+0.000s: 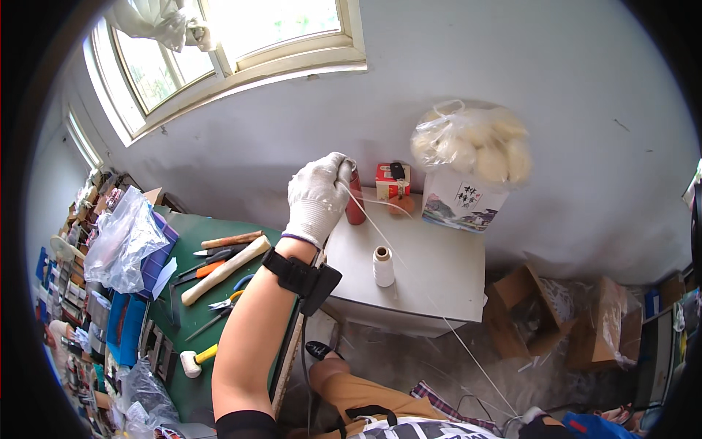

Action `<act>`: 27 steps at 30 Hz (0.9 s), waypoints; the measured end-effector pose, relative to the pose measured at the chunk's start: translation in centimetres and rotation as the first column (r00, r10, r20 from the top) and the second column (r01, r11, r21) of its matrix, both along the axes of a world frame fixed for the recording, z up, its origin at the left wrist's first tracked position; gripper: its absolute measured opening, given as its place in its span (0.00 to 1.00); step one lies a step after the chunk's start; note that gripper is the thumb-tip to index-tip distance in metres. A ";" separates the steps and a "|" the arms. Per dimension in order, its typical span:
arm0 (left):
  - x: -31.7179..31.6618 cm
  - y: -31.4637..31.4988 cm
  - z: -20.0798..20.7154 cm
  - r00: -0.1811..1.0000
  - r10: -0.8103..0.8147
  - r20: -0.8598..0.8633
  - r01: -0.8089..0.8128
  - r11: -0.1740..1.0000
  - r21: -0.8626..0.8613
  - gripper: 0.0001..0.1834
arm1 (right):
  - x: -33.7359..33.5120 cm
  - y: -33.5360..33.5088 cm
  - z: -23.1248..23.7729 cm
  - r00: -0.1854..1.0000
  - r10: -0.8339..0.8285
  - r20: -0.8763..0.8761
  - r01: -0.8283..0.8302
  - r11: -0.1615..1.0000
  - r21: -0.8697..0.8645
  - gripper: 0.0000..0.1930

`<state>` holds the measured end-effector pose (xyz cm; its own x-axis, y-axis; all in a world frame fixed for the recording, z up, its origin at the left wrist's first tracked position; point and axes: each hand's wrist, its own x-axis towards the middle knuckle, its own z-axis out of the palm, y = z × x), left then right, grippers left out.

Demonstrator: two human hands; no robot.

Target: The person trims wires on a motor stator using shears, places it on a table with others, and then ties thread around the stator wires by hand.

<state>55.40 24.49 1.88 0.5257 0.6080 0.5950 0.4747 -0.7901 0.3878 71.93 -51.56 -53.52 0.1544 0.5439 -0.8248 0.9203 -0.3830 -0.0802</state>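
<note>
My left hand (pixel 318 194), in a white knit glove, reaches out over the pale table (pixel 439 271) with its fingers closed on a white thread (pixel 449 325). That thread stretches down to my right hand (pixel 532 420), also gloved and closed on it, partly cut off at the lower edge. Right beside my left fingers stands a red cylinder (pixel 355 201); whether they touch it I cannot tell. Another strand curves off to the right of the cylinder. Upright on the table, nearer to me, is a white thread spool (pixel 383 268).
A red-and-white box (pixel 393 178) and a white carton (pixel 464 201) under a bag of pale round pieces (pixel 475 146) stand by the wall. Left, a green bench (pixel 191 230) bears hammers and pliers. Open cardboard boxes (pixel 526 311) sit on the floor at right.
</note>
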 end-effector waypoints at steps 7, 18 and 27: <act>-1.7 0.9 0.3 0.998 0.059 0.003 -0.059 0.996 0.074 0.11 | -1.9 2.7 2.1 0.884 -0.457 0.103 0.391 0.841 0.373 0.09; -8.5 -4.8 0.8 0.961 -0.069 0.268 0.036 0.991 0.127 0.06 | 6.0 29.8 18.8 0.915 -0.383 -0.129 0.327 0.516 0.792 0.07; -23.6 -13.8 -15.2 0.837 0.462 0.293 -0.417 0.885 -0.205 0.08 | -18.5 61.6 43.7 0.769 0.355 -0.532 0.337 0.482 0.809 0.06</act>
